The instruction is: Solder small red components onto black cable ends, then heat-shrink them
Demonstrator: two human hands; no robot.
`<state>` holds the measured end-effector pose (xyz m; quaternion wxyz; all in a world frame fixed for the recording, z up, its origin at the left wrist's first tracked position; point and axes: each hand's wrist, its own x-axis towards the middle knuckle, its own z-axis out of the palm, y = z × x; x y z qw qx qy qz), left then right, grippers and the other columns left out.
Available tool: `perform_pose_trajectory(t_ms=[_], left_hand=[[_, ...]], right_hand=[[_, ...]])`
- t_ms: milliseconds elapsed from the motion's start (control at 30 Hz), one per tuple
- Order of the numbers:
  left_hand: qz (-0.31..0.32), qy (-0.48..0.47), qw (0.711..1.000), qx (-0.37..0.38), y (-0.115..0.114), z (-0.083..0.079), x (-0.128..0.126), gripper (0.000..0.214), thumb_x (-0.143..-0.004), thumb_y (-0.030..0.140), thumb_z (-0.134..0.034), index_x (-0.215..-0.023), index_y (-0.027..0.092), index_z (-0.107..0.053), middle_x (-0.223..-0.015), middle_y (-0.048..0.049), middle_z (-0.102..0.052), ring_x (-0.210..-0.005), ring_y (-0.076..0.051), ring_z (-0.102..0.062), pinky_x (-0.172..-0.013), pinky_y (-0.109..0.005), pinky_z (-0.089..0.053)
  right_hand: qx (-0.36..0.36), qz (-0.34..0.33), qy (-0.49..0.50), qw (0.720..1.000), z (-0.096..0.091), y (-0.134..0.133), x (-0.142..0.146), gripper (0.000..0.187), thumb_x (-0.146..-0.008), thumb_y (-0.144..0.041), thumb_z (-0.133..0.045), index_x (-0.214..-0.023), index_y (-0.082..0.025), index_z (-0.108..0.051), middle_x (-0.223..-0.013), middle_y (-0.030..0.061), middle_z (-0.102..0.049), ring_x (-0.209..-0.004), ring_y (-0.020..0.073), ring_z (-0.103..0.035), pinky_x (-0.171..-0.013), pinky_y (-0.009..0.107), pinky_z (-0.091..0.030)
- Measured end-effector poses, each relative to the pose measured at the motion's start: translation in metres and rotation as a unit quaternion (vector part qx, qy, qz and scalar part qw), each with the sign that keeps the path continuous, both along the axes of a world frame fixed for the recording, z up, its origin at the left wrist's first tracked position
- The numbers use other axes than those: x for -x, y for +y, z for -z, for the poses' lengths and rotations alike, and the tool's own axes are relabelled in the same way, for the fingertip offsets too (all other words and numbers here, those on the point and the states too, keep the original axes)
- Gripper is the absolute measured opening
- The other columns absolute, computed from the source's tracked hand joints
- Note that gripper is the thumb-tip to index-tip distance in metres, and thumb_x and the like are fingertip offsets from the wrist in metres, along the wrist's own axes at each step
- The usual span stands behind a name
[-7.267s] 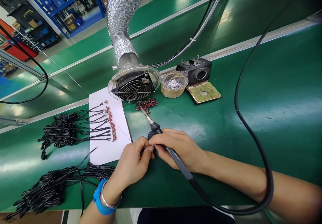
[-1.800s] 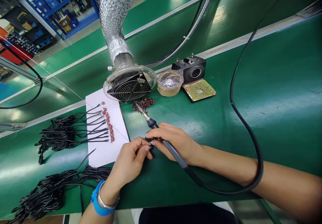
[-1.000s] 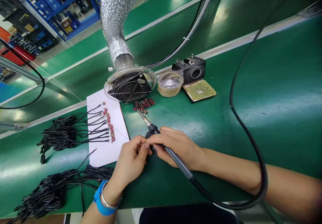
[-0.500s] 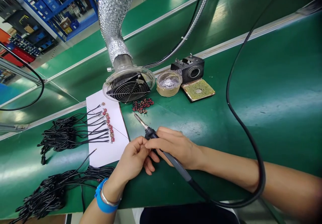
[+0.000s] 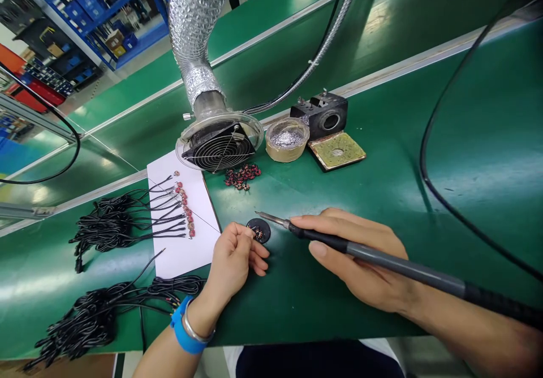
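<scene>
Grip of the left hand (image 5: 231, 262) pinches a small copper-and-black component (image 5: 259, 233) over a round black disc (image 5: 265, 226) between the bench's (image 5: 322, 321) front and back edges, while the right hand (image 5: 371, 284) holds a grey-and-black soldering iron (image 5: 382, 257) close enough to burn the left if either slipped.

On our workbench (image 5: 288, 299), an upper cable bundle (image 5: 106, 222) lies at left, its ends beside a row of components (image 5: 184, 201) on a paper sheet (image 5: 203, 208); a lower cable bundle (image 5: 89, 327) occupies lower left. The fume extractor fan (image 5: 220, 147) hangs upper centre, a component pile (image 5: 242, 176) just below. Right of it we find a tape roll (image 5: 287, 154), then the soldering iron stand (image 5: 316, 119), its sponge (image 5: 348, 150) in front. At centre, our left hand (image 5: 233, 259) holds a small component (image 5: 259, 233) over a disc (image 5: 265, 227), left of the soldering iron (image 5: 360, 252) in our right hand (image 5: 367, 284).
</scene>
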<state>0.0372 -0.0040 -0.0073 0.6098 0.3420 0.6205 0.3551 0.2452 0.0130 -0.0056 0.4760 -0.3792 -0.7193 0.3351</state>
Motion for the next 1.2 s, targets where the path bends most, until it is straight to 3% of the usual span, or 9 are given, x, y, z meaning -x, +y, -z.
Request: perform_pose_trajectory(t_ms=[167, 300, 733, 1200], left_hand=[[-0.005, 0.005, 1.0, -0.017, -0.0007, 0.0021, -0.0027, 0.039, -0.085, 0.054, -0.06, -0.081, 0.018, -0.045, -0.061, 0.0019, -0.067, -0.042, -0.009, -0.059, -0.041, -0.018, -0.049], [0.0, 0.009, 1.0, -0.016, -0.0009, 0.0026, -0.003, 0.039, -0.085, 0.054, -0.06, -0.082, 0.019, -0.045, -0.061, 0.0017, -0.067, -0.043, -0.009, -0.059, -0.041, -0.018, -0.049], [0.008, 0.019, 1.0, -0.007, -0.0003, -0.0003, -0.0045, 0.039, -0.085, 0.055, -0.06, -0.08, 0.019, -0.046, -0.062, 0.0012, -0.067, -0.044, -0.01, -0.059, -0.042, -0.02, -0.049], [0.021, 0.014, 1.0, -0.01, -0.0008, 0.0002, -0.0024, 0.04, -0.085, 0.056, -0.059, -0.081, 0.019, -0.046, -0.063, 0.0008, -0.067, -0.045, -0.009, -0.059, -0.043, -0.02, -0.048]], right_hand=[[0.065, 0.03, 0.007, 0.997, 0.0057, 0.0054, 0.0009, 0.017, -0.085, -0.016, -0.057, -0.099, -0.023, -0.065, -0.081, 0.001, -0.071, -0.068, 0.0149, -0.065, -0.057, 0.024, -0.05], [0.091, 0.03, 0.012, 0.995, 0.0052, 0.0071, 0.0018, 0.015, -0.084, -0.016, -0.057, -0.095, -0.022, -0.065, -0.076, -0.0003, -0.07, -0.062, 0.0139, -0.064, -0.055, 0.023, -0.05], [0.041, 0.014, -0.004, 0.999, 0.0037, 0.0061, 0.003, 0.014, -0.082, -0.015, -0.055, -0.091, -0.021, -0.064, -0.078, 0.0025, -0.073, -0.065, 0.0164, -0.067, -0.054, 0.025, -0.051], [0.026, -0.002, 0.047, 0.999, 0.003, 0.0042, 0.0031, 0.017, -0.083, -0.013, -0.053, -0.094, -0.021, -0.062, -0.072, 0.0005, -0.063, -0.057, 0.0126, -0.056, -0.052, 0.026, -0.045]])
